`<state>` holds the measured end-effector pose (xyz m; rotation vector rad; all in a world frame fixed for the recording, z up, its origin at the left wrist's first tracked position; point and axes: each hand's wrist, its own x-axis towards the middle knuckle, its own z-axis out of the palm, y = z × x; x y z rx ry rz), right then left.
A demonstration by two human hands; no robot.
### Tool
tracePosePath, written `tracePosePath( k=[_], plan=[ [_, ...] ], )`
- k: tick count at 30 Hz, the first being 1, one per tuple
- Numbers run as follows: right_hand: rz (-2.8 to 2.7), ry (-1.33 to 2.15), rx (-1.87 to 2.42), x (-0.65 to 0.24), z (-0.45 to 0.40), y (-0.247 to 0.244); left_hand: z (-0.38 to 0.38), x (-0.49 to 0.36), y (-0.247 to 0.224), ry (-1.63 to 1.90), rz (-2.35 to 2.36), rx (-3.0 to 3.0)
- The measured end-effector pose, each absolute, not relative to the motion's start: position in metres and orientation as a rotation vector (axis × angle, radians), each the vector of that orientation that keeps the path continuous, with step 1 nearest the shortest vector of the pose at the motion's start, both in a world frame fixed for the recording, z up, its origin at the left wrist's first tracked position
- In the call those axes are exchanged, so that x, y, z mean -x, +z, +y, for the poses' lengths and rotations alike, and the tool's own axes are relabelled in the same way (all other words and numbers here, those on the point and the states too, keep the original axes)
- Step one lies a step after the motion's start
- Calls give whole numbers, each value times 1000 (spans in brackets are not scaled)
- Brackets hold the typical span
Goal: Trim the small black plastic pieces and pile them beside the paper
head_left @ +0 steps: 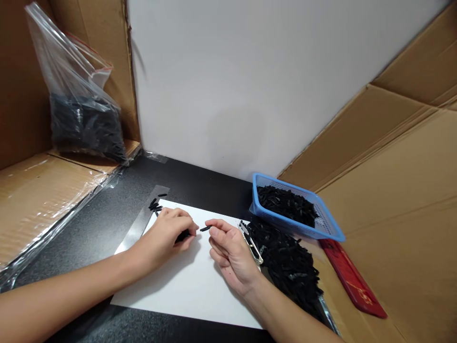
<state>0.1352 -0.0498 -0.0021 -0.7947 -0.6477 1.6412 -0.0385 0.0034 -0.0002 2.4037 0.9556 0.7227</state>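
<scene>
Two bare hands meet over a white sheet (182, 290); clock directions run from its middle. Toward one o'clock, the right hand (228, 250) pinches a slim black piece (206, 228) between thumb and index finger by one end, seemingly leaving the other tip clear. Toward eleven, the left hand (176, 231) has its fingers curled around a black handful (182, 236), likely to keep it together; loose pieces (154, 206) lie just beyond. The pale sheet presumably makes black easier to see. At three is a black heap (289, 267); at two, a blue basket (332, 232) of similar pieces. The handful's count is hidden by fingers; a metal tool (254, 247), partly behind the right hand, is hard to identify.
</scene>
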Motion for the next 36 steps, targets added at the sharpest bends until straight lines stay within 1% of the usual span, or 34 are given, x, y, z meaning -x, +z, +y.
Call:
tracePosePath(
  k=[3,7,10,13,19,22,25,28,32,36],
  plan=[
    [-619,1663,775,-136,-49,-3,2,37,13,695,995,-1911],
    [-520,1759,706,-140,-48,-2,-3,33,20,692,893,-1296],
    [-519,1787,721,-141,-47,-3,-6,33,17,680,859,-1097],
    [-628,1717,872,-140,-47,-6,-7,32,14,685,844,-1076],
    [-939,1461,1088,-132,-48,-10,-8,30,14,638,822,-1255],
    [-952,1402,1098,-132,-47,-9,-7,32,15,607,849,-1465],
    [-814,1506,1031,-135,-45,-9,-2,38,15,565,911,-2000],
    [-711,1606,934,-138,-44,-9,3,43,13,391,914,-2492],
    [-631,1681,843,-139,-44,-9,4,43,7,227,993,-2690],
    [-599,1719,801,-138,-45,-8,4,42,-1,329,962,-2721]
  ],
)
